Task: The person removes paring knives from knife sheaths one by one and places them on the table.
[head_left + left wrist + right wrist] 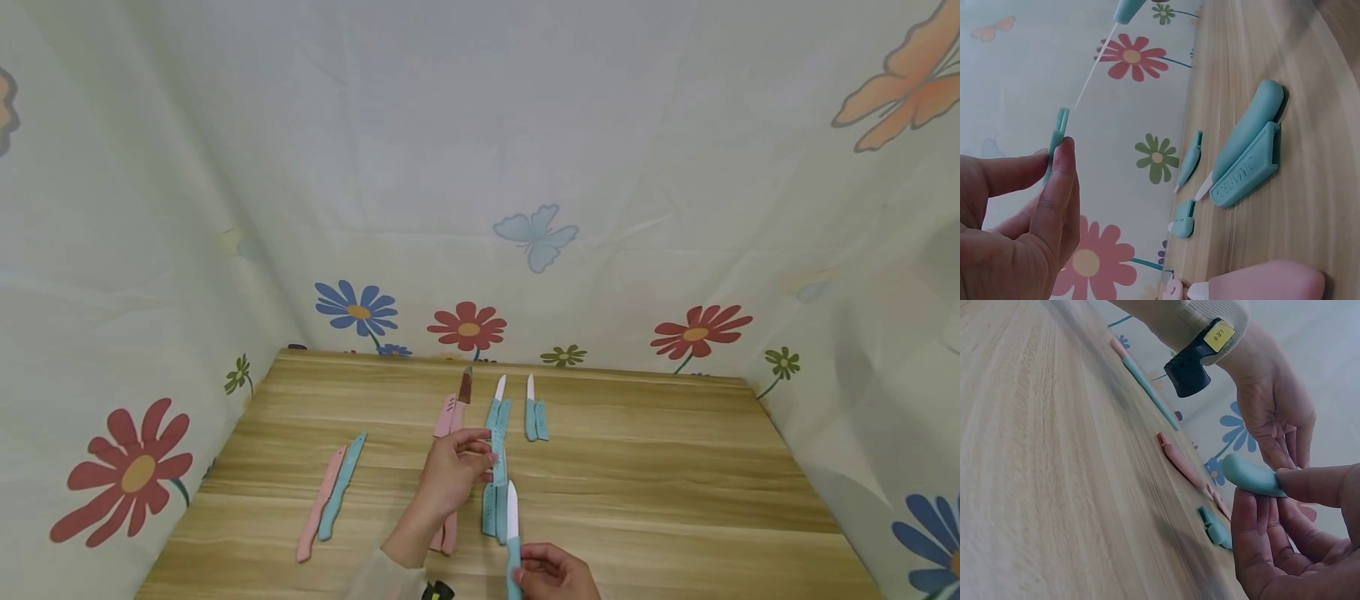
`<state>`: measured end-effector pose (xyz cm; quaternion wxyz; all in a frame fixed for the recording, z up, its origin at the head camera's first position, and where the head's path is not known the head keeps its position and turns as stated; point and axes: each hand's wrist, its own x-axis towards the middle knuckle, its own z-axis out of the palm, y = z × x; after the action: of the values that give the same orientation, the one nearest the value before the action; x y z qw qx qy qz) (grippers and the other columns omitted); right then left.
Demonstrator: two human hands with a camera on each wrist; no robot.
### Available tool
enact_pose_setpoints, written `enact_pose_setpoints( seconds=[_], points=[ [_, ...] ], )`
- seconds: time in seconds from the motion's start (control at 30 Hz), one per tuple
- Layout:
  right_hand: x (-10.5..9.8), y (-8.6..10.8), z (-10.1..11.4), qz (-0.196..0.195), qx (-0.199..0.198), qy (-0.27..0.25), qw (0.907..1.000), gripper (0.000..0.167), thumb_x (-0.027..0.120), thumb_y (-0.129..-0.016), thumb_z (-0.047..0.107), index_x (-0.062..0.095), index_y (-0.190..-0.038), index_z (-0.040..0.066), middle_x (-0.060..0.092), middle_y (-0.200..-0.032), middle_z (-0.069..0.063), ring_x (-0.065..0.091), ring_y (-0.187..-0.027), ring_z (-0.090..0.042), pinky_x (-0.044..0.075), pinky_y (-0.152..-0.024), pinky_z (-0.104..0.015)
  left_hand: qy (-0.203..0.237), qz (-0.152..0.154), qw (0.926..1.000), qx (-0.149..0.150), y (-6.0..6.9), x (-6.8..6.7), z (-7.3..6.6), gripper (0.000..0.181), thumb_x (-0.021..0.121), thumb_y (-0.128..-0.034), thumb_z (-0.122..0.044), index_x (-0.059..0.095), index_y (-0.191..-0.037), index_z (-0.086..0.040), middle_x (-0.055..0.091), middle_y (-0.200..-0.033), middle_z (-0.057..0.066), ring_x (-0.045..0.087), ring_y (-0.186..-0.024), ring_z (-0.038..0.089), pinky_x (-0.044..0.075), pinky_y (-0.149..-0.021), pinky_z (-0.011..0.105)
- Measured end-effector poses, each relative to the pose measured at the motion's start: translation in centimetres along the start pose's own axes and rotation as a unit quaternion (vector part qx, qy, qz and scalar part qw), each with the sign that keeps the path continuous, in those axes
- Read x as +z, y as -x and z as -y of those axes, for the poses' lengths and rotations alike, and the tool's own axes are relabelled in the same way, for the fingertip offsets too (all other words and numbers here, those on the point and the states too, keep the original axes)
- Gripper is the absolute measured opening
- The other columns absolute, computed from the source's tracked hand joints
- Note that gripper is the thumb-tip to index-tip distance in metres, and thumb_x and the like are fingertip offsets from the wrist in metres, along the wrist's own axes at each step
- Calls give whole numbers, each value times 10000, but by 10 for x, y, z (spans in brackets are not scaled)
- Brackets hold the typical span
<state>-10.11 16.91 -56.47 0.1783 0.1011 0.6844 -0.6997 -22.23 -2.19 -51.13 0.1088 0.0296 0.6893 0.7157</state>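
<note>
My left hand [450, 471] pinches a teal blade sheath [1058, 140] between thumb and fingers, raised above the table. My right hand [557, 571] holds a knife [513, 558] by its teal handle, the bare white blade pointing away from me, toward the sheath. In the left wrist view the blade tip is near the sheath's end but apart from it. Under and beside my hands lie another teal knife [1250, 128] and its sheath [1247, 169], side by side. My left forearm partly hides pink pieces [450, 533] on the table.
Farther back on the wooden table [645, 467] lie a pink knife [462, 404] with a pink sheath [446, 414], and a small teal knife [530, 412] beside its sheath [542, 421]. At left, a pink sheathed knife [322, 500] lies beside a teal sheathed one [343, 487]. Flowered cloth [420, 167] surrounds the table.
</note>
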Motion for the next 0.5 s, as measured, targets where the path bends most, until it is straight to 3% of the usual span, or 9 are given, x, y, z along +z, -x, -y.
enact_pose_setpoints(
  seconds=[0.23,0.5],
  points=[
    [-6,1,2,-254,97,-130,9995,460,796,-865,113,639,-1221,-133,713,-918,-14,696,-821,-127,616,-710,-280,25,120,9999,25,3,3,3,354,713,-921,17,658,-1269,49,665,-1003,132,716,-878,207,660,-752,349],
    [-13,4,7,-728,78,-146,9972,449,794,-863,89,639,-1219,-137,712,-886,-2,703,-775,-139,634,-676,-305,-72,241,9997,-53,6,11,6,343,713,-907,48,675,-1248,41,664,-978,112,700,-785,145,661,-702,345]
  ],
)
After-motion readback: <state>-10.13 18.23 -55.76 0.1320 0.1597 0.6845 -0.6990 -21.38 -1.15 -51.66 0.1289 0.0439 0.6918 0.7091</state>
